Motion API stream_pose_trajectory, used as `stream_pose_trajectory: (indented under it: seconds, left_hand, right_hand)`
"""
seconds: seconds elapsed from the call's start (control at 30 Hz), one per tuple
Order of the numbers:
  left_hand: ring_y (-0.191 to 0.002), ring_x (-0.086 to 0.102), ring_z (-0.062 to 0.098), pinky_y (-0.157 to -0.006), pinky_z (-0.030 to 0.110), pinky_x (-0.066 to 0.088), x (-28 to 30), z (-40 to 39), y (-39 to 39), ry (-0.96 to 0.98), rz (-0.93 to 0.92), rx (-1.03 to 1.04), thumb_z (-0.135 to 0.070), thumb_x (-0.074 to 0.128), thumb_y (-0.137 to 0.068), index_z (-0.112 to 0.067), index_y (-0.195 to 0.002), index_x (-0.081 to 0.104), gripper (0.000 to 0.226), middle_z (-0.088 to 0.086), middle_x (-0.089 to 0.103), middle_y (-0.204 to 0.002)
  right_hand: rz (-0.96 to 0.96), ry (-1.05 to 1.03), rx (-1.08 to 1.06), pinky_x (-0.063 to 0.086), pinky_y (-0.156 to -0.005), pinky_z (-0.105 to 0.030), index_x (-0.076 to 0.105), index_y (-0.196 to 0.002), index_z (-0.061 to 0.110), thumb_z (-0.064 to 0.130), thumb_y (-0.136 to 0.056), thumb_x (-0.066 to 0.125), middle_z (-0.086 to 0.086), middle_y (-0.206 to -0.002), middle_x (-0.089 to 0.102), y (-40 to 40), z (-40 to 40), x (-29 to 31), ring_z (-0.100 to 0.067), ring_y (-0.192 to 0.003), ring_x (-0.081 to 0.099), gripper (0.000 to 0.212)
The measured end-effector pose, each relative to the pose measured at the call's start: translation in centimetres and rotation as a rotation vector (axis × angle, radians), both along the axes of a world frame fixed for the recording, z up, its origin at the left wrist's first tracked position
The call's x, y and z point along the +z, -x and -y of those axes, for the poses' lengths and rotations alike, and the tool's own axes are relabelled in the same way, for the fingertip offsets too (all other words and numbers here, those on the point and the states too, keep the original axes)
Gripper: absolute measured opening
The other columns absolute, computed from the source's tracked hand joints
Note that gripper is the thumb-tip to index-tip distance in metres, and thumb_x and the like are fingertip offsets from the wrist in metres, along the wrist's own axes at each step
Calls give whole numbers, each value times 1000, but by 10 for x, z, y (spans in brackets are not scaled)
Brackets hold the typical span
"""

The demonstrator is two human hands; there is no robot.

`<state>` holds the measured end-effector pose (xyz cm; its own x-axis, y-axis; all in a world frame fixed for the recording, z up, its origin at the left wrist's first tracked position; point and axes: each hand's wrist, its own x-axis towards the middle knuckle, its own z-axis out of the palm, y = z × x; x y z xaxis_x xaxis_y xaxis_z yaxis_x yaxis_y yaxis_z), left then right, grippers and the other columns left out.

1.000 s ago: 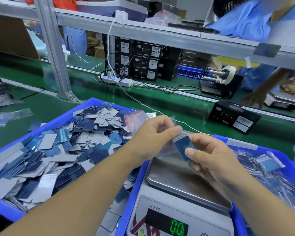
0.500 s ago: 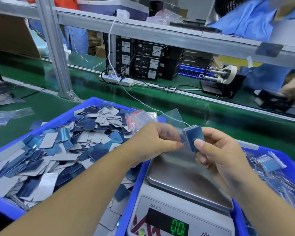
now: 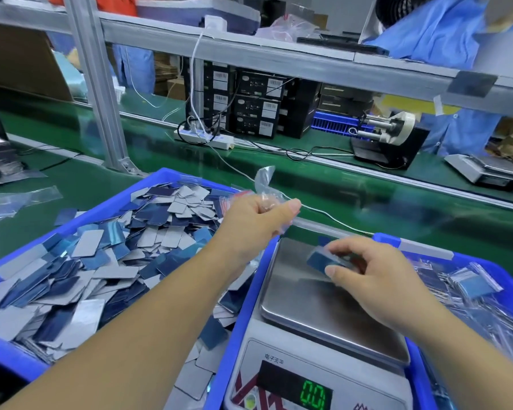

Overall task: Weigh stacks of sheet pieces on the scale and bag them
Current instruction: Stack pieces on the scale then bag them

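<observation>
r hand [image 3: 376,279] pinches stack [image 3: 323,259] just over scale pan [image 3: 332,303]; readout 0.0, not weighed yet. l hand [image 3: 258,216] fingers clamped on empty bag [image 3: 265,180]. loose pcs fill l bin [image 3: 116,199]; bagged ones in r bin [image 3: 498,273]. much left.

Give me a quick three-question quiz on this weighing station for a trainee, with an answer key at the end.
1. True or false: the scale display shows zeros.
2. Which hand pinches the clear plastic bag: A) left hand, B) right hand?
3. Fill in: the right hand holds the stack of blue sheet pieces just above the scale's steel ____.

Key: 1 true; 2 A; 3 pan.
</observation>
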<state>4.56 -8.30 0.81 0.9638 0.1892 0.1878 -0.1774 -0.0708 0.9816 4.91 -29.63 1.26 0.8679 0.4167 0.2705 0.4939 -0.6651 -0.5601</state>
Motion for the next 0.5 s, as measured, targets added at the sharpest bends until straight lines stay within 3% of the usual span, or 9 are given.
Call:
stream_pose_trajectory:
  seconds: [0.1,0.23,0.37,0.5]
  left_hand:
    - [-50,45,0,-54,16,35,-2,3,1,-107,-36,-131,-20,68,-93,-16,-67,64,26,-13,55,-57]
    - [-50,51,-3,-53,10,38,-7,6,1,-103,-95,-174,-16,71,-92,-22,-80,72,13,-14,62,-58]
    - [-44,48,-4,-47,7,36,-7,7,2,-115,-102,-202,-15,68,-93,-24,-76,69,19,-14,59,-54]
    - [-42,40,1,-45,10,32,-7,7,2,-181,-97,-113,-31,69,-93,-24,-56,55,40,-14,48,-49]
  right_hand:
    - [34,145,43,31,-75,2,71,-103,33,19,-84,76,29,-93,62,2,-4,-3,22,-89,49,24]
    - [63,166,57,32,-77,1,71,-106,30,18,-84,74,24,-94,63,2,-4,-1,23,-92,47,25]
    - [91,175,73,30,-77,1,72,-107,31,19,-85,73,20,-96,65,1,-3,-2,20,-93,47,26]
    - [94,168,72,31,-78,2,72,-108,33,21,-84,74,21,-95,66,0,-1,-3,22,-94,47,27]
